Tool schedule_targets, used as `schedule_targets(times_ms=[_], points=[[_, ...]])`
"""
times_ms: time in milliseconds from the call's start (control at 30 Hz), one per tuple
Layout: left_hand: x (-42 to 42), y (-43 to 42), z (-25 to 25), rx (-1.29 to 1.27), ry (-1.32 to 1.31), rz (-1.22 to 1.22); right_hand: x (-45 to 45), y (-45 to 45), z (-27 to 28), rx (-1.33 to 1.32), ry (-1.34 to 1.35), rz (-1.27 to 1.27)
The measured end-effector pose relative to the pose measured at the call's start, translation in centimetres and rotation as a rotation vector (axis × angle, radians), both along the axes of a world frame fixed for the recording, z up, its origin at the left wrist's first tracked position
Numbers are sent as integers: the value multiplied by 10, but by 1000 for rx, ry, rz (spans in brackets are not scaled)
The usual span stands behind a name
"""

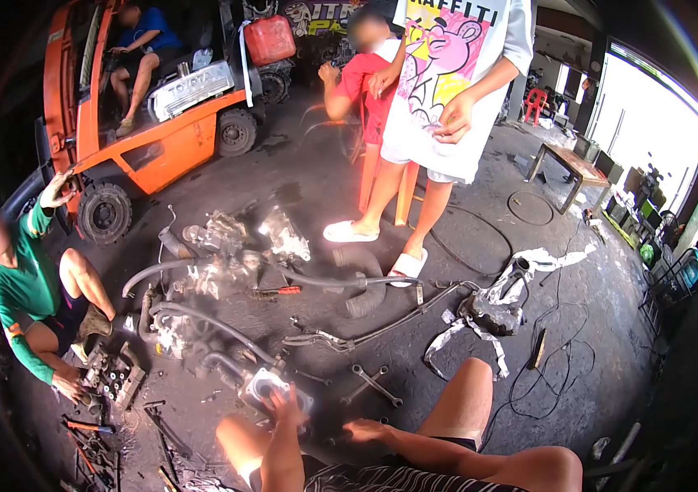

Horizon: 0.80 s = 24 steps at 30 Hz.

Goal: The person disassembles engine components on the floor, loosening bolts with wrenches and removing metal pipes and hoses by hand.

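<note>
My left hand [285, 407] lies with fingers spread over a pale metal housing [268, 382] that has a round opening and a flat flange. The hand appears to touch its near side, with no grip visible. A dark hose [222, 361] runs up to the housing from behind. My right hand [368, 431] hovers between my knees, nearest two crossed wrenches [369, 384] on the floor. Its fingers are blurred and partly in shadow, so whether they hold anything is unclear.
Engine parts and hoses [226, 262] spread across the floor ahead. A person in green [25, 271] handles a metal block [115, 373] at left, near loose tools [91, 443]. Two people are ahead; another sits in an orange forklift [160, 152]. Cables [542, 369] lie right.
</note>
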<state>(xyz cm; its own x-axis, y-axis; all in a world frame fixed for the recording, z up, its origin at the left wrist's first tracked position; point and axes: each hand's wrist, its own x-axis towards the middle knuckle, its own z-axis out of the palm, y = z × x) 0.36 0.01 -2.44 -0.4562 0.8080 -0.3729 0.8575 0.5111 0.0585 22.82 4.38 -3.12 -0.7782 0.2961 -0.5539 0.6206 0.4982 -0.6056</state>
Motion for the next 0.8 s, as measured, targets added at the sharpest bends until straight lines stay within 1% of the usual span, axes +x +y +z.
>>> schedule_targets(times_ms=[100,233,267,300,333,367,400,433,467,500,533,600,633,667,733,800], points=[[0,0,-4,27,13,-4,0,-1,3,-4,-2,-15],[1,-2,5,31,-13,-2,0,-2,-5,12,31,11],[1,-2,7,26,-17,2,1,-2,-4,-20,59,-32],[-4,-2,-1,3,-51,-4,1,-3,1,-58,82,-51],[-3,-3,5,-21,-98,33,1,-2,7,-45,66,1],[-5,-4,9,-14,-99,51,0,-5,13,-17,72,-30],[-4,-3,9,-11,-99,39,-1,-6,31,-74,77,-46],[-4,-3,5,-8,-99,29,-7,-3,31,-40,29,-25],[-6,-2,6,-8,-93,21,-11,-2,30,-24,44,-8],[-5,-5,5,-10,-84,33,-9,-3,15,20,89,-36],[0,-11,7,-12,-91,29,-14,-10,67,-93,48,-93],[-3,-9,14,-32,-87,30,-28,-29,153,-78,180,73],[-3,-13,16,-45,-83,37,-27,-35,158,-45,164,84],[-5,-16,18,-56,-87,44,-34,-42,172,-96,100,-14],[-4,-17,15,-71,-44,42,-25,-27,77,-133,93,-36],[-6,-14,16,-91,-54,52,-25,-26,57,-121,71,-31]])
